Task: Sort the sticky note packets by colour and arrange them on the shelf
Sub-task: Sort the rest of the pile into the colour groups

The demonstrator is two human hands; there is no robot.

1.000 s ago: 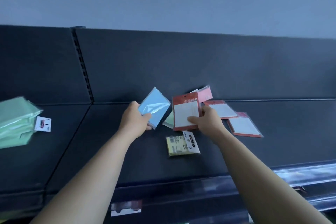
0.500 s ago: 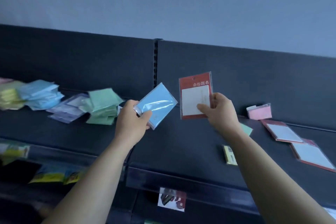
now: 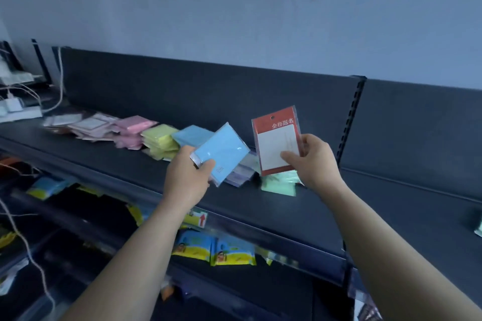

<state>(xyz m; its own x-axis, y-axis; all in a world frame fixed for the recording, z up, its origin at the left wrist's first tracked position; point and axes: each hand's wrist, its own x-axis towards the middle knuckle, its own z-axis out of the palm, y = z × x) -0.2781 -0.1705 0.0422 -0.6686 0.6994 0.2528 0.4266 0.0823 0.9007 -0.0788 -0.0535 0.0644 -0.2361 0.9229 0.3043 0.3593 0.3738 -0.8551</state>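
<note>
My left hand grips a light blue sticky note packet by its lower corner, held above the dark shelf. My right hand pinches a red-bordered packet with a white pad, upright in the air. Behind them, sorted piles lie along the shelf: red-bordered and white packets at the far left, then pink, yellow, blue, purple and green.
A slotted upright divides the shelf's back panel at the right. White cables and a power strip sit at the far left. Blue and yellow packs hang on the lower shelf level.
My view has swung left along the shelf, bringing the sorted piles into sight. Both hands carry their packets along; the loose packets on the right have passed out of view.
</note>
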